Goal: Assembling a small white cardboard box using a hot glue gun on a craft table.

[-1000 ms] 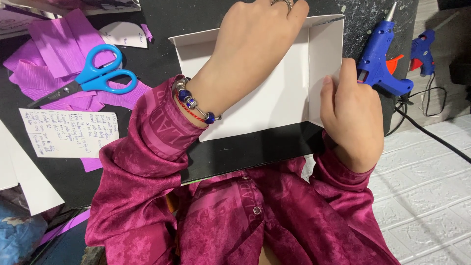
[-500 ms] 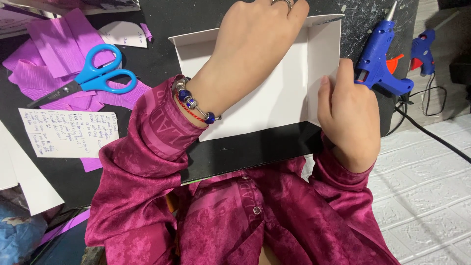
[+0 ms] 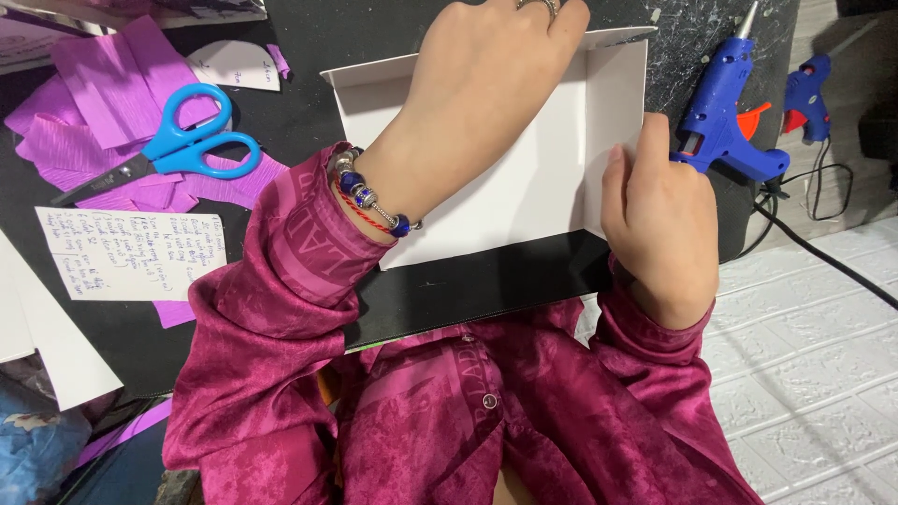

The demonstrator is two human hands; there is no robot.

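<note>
Between both hands (image 3: pixel 486 103) (image 3: pixel 659 220) sits the white box (image 3: pixel 524 187).

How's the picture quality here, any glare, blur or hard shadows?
Head view: sharp throughout, evenly lit. The left hand casts a soft shadow inside the white folded cardboard box; faint sheen on the blue plastic glue gun; no strong glare. Edges bend slightly from the wide lens.

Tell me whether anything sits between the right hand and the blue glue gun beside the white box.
Nothing visible does. The right hand presses the outside of the white box at its right wall, and the blue glue gun lies just beyond its fingertips on the black mat, with only bare mat between. The left hand is in the box.
</note>
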